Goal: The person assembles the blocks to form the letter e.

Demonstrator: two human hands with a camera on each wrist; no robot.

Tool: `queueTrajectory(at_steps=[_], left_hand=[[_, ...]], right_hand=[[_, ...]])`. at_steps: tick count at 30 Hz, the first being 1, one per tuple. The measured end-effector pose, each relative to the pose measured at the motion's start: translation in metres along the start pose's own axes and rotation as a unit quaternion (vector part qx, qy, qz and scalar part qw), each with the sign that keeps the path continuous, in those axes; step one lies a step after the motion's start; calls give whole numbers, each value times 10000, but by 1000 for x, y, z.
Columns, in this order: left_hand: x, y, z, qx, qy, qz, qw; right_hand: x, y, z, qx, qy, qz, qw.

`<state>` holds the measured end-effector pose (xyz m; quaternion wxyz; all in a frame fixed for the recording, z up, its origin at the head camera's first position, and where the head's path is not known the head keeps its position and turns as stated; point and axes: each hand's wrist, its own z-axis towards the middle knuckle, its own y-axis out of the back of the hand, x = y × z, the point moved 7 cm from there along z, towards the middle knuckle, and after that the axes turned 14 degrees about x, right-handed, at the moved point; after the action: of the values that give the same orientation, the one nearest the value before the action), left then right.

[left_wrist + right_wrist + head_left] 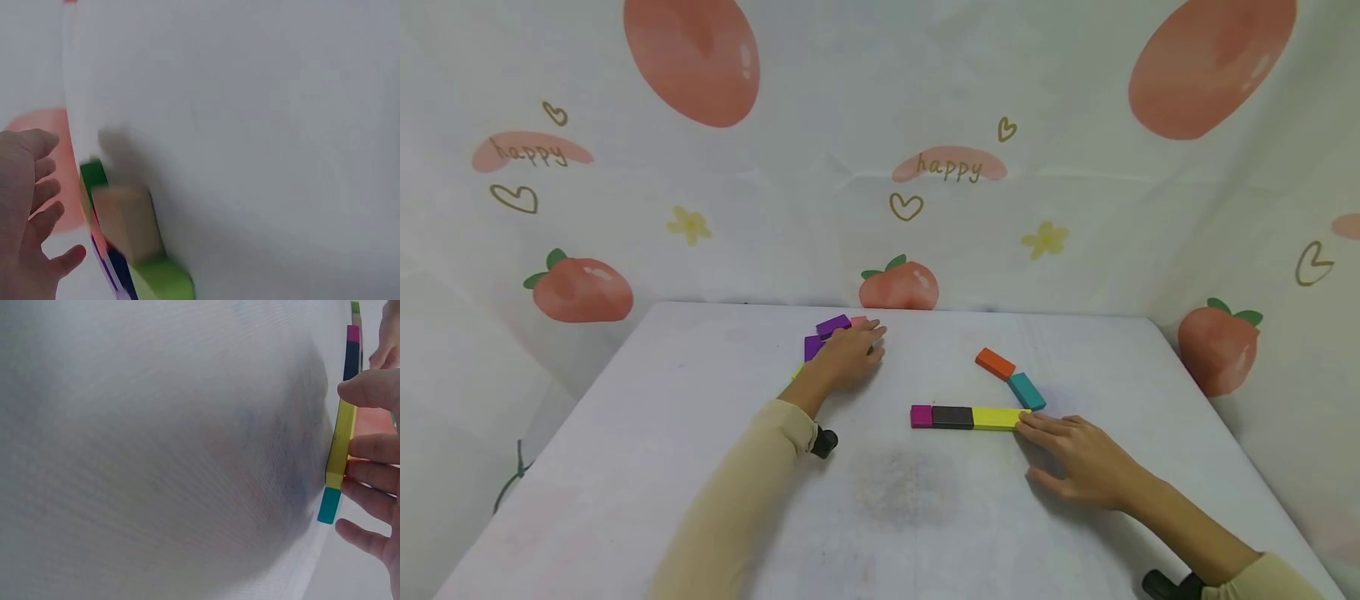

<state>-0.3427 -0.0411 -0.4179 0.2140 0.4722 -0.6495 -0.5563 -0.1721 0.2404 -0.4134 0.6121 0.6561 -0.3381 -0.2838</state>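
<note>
A row on the white table joins a magenta block [921,417], a black block [952,417] and a yellow block [992,419]. At the yellow block's right end lies my right hand [1081,462], fingers extended; whether they touch it I cannot tell. A teal block [1027,392] and an orange block [996,363] run diagonally from that end. Farther left, my left hand [847,357] reaches over a cluster with purple blocks [832,325], hiding part of it. The left wrist view shows its fingers loosely spread, beside a tan block [128,222], a green block [94,174] and a lime block [165,280].
A white cloth backdrop [820,233] with printed peaches and hearts hangs behind the table's far edge. The white table [910,550] carries a greyish stain in front of the row. Dark wrist cameras sit at both sleeves.
</note>
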Motion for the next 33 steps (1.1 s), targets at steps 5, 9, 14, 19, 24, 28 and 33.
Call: queueTrajectory(at_steps=[5,9,14,19,24,28,33], left_hand=[[25,2,-10,29,294,-88,9995],[32,2,-15,91,267,46,9996],[33,0,-16,176,184,188,9995],[31,0,-15,217,118,232,9994],[24,-1,-12,252,52,177,9995],[15,-2,-11,282,-19,227,9993],[1,-4,-11,227,-130,505,9984]], right_hand=[[0,-1,0,-26,13,3,10000],[-1,-1,0,-55,17,4,10000],[0,-2,0,-144,78,-8,9999],[0,-1,-1,-171,103,12,9998],[0,0,0,-103,52,20,9999],[0,-1,0,-77,50,22,10000],[0,-1,0,-85,61,17,9999]])
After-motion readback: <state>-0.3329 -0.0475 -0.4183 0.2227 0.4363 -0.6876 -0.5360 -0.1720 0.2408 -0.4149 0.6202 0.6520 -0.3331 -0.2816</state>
